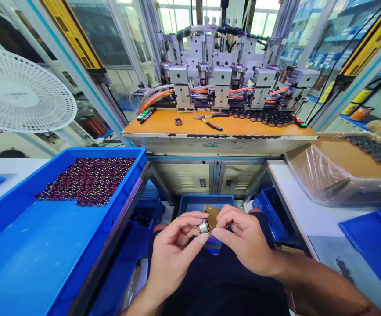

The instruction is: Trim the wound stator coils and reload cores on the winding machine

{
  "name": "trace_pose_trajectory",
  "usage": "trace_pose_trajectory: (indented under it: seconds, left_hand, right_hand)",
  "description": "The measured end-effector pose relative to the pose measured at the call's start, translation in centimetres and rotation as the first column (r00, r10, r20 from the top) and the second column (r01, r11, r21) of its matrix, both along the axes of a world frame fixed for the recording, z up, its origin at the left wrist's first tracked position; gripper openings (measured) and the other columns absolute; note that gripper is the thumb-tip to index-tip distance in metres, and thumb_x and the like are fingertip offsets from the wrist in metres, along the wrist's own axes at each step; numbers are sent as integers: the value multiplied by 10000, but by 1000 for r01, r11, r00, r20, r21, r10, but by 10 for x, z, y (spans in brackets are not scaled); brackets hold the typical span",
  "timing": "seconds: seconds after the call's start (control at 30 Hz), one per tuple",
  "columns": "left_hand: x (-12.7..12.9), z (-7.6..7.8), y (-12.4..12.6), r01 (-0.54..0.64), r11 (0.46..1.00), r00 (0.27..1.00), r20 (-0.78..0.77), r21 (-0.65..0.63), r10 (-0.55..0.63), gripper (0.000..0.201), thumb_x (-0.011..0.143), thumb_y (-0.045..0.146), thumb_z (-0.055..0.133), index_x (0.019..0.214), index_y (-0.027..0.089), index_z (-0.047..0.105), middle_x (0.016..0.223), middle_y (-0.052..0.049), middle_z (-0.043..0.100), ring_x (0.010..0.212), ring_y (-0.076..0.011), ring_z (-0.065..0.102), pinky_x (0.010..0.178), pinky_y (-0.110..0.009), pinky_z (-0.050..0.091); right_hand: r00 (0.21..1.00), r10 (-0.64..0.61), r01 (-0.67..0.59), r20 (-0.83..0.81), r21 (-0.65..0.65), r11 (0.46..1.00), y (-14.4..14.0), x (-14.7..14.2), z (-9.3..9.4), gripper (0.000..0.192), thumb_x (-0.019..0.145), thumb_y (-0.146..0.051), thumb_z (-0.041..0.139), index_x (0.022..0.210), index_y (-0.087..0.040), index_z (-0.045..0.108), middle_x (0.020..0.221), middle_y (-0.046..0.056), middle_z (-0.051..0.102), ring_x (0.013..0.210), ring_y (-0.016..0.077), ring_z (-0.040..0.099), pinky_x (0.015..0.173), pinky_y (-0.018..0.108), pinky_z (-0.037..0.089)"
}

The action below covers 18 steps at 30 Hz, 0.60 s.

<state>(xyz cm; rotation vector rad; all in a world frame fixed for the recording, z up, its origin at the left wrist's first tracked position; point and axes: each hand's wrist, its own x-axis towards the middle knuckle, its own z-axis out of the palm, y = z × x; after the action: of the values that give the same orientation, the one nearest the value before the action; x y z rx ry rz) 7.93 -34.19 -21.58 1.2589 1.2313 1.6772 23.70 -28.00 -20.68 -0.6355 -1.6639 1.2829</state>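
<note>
My left hand (179, 243) grips a small motor stator (204, 226) between thumb and fingers, just above my lap. The stator has a silvery ring with dark and reddish windings on its right side. My right hand (239, 230) is close beside it, thumb and forefinger pinched on a thin wire (228, 225) that comes off the stator. Another strand shows near the left fingers. On the orange bench top (159, 127) ahead sit a single stator (177, 121) and pliers (210, 122) with black and yellow handles.
A winding machine (221, 81) stands behind the bench, with a row of stators (266, 117) before it. To the left, a blue tray (62, 232) holds many stators; a white fan (22, 92) stands behind. A plastic-lined carton (328, 175) is at right. Blue bins (272, 215) sit below.
</note>
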Motion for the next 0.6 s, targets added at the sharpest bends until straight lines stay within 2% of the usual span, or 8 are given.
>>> trace_pose_trajectory:
  seconds: [0.13, 0.23, 0.3, 0.37, 0.43, 0.47, 0.53, 0.6]
  left_hand:
    - [-6, -3, -5, -63, 992, 973, -216, 105, 85, 217, 794, 89, 721, 958, 230, 697, 1047, -60, 750, 955, -171, 722, 762, -233, 610]
    - [-12, -2, -6, -79, 968, 872, -455, 237, 182, 294, 787, 48, 712, 1024, 216, 673, 1068, -76, 738, 1000, -199, 713, 836, -291, 605]
    - [-14, 1, -5, -44, 948, 784, -577, 316, 229, 317, 776, 26, 713, 1040, 193, 659, 1063, -85, 739, 996, -202, 720, 884, -298, 593]
    - [-14, 4, -3, 5, 928, 709, -656, 371, 259, 312, 780, 16, 706, 1048, 164, 650, 1075, -106, 740, 1004, -197, 722, 912, -277, 581]
    - [-11, 6, -1, 62, 912, 656, -705, 405, 268, 299, 798, 19, 690, 1071, 131, 644, 1107, -138, 734, 1031, -198, 716, 938, -262, 568]
    - [-11, 7, 0, 87, 906, 639, -721, 415, 269, 297, 806, 18, 681, 1084, 115, 642, 1120, -152, 730, 1047, -199, 711, 950, -258, 561]
    - [-11, 6, -1, 112, 900, 623, -735, 420, 266, 300, 811, 6, 671, 1095, 98, 641, 1128, -159, 726, 1062, -194, 705, 965, -248, 551]
    - [-12, 5, -4, 101, 908, 644, -723, 406, 252, 312, 802, -11, 678, 1090, 103, 645, 1127, -146, 727, 1059, -183, 704, 966, -240, 549]
  right_hand:
    - [994, -82, 91, 73, -133, 987, 13, 15, -5, 186, 837, -231, 664, 684, -168, 580, 688, -14, 556, 635, 104, 535, 584, 220, 447]
    - [943, -308, 297, 126, 103, 949, 21, 29, -7, 77, 845, -220, 673, 827, -176, 612, 747, -1, 583, 668, 121, 560, 585, 231, 461]
    - [921, -380, 296, 86, 481, 826, 20, 33, -3, 175, 827, -218, 721, 962, -182, 616, 851, 28, 617, 772, 150, 593, 681, 278, 503]
    - [941, -323, 126, 100, 784, 608, 14, 30, 3, 239, 824, -232, 746, 1010, -168, 610, 906, 55, 636, 843, 174, 602, 780, 335, 517]
    - [954, -255, -27, 154, 897, 442, 9, 21, 9, 187, 867, -231, 701, 1000, -138, 609, 879, 72, 645, 837, 186, 600, 794, 365, 520]
    - [957, -241, -51, 160, 912, 407, 7, 16, 11, 131, 892, -206, 659, 983, -127, 609, 864, 80, 645, 826, 188, 594, 771, 366, 519]
    - [964, -223, -35, 143, 902, 429, 6, 6, 13, 38, 912, -135, 582, 934, -123, 610, 839, 86, 637, 798, 185, 575, 713, 349, 504]
    - [975, -190, 7, 119, 832, 555, 5, -1, 12, 81, 914, -94, 543, 892, -136, 609, 812, 68, 622, 775, 168, 556, 693, 324, 481]
